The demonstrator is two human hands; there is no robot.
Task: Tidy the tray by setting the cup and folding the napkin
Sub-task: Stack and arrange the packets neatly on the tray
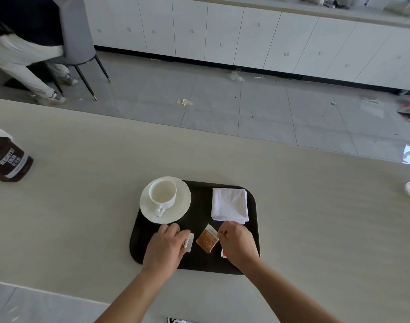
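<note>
Cup (pixel 162 191) with handle (pixel 159 211) toward the person; left hand (pixel 164 248) around white sachet (pixel 189 242), right hand (pixel 239 244) hold unclear.

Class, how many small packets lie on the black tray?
3: a white packet in the left hand, a brown packet between the hands, a red-and-white packet mostly hidden beneath the right hand. Others may lie hidden under the hands.

The brown tub (pixel 9 159) reads "HERSHEY'S COCOA".

Cocoa tin (pixel 9 157) far left on counter (pixel 83 206); grey chair (pixel 78 31) beyond.
</note>
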